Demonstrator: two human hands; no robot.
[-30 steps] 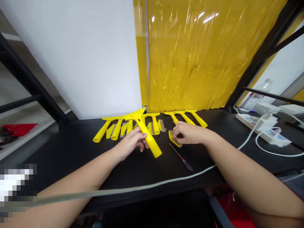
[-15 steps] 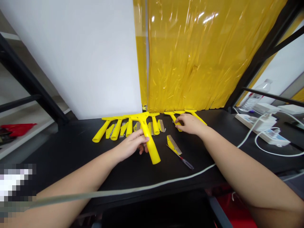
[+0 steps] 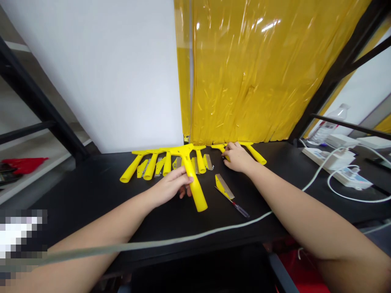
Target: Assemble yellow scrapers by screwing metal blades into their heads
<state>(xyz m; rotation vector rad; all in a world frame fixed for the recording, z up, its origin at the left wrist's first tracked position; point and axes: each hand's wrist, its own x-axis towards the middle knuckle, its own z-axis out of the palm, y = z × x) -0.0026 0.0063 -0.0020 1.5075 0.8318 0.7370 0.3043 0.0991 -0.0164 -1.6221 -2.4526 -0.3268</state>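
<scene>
My left hand (image 3: 174, 183) grips a yellow T-shaped scraper handle (image 3: 196, 185), its round hollow end tilted toward me. At the back of the table my right hand (image 3: 236, 157) has its fingers curled together over another yellow T-shaped handle (image 3: 218, 147). The fingers hide what they pinch, if anything. To the right of that hand lies a further yellow handle (image 3: 255, 154). In front lie a yellow wedge-shaped piece with a tan strip (image 3: 224, 187) and a screwdriver (image 3: 240, 208) with a clear handle.
Several yellow handles (image 3: 149, 167) line the back left, with yellow and tan pieces (image 3: 159, 165) between them. A white power strip (image 3: 339, 167) with cords sits right. A pale cable (image 3: 195, 236) crosses in front. A plastic bottle (image 3: 331, 122) stands beyond the black frame.
My right hand has shifted slightly left and now covers more of the yellow handle beneath it. My left hand still grips its handle in nearly the same place.
</scene>
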